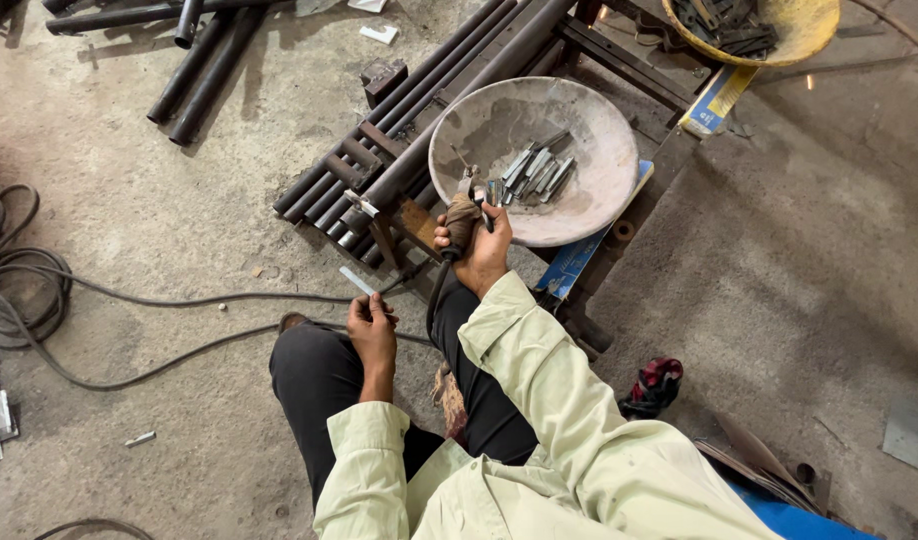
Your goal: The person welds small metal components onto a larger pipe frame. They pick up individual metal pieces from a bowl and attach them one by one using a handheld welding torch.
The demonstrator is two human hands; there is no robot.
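My right hand [482, 252] grips a welding electrode holder [466, 205] with a cloth-wrapped handle, its tip at the near rim of a shallow grey metal pan [589, 190]. Several small flat metal strips [536, 175] lie in the pan. My left hand [372, 330] pinches a small flat metal strip [358, 281] by its near end, held just in front of the ends of a bundle of dark steel pipes [419, 110]. A rusty bracket [411, 222] sits at the pipe ends between both hands. I squat, knees in dark trousers.
Black cables [39, 290] loop over the concrete floor at left. More pipes [194, 70] lie at top left. A yellow pan [799, 35] of metal pieces sits top right. A red-black cloth [654, 385] lies at right, a small strip [139, 438] at lower left.
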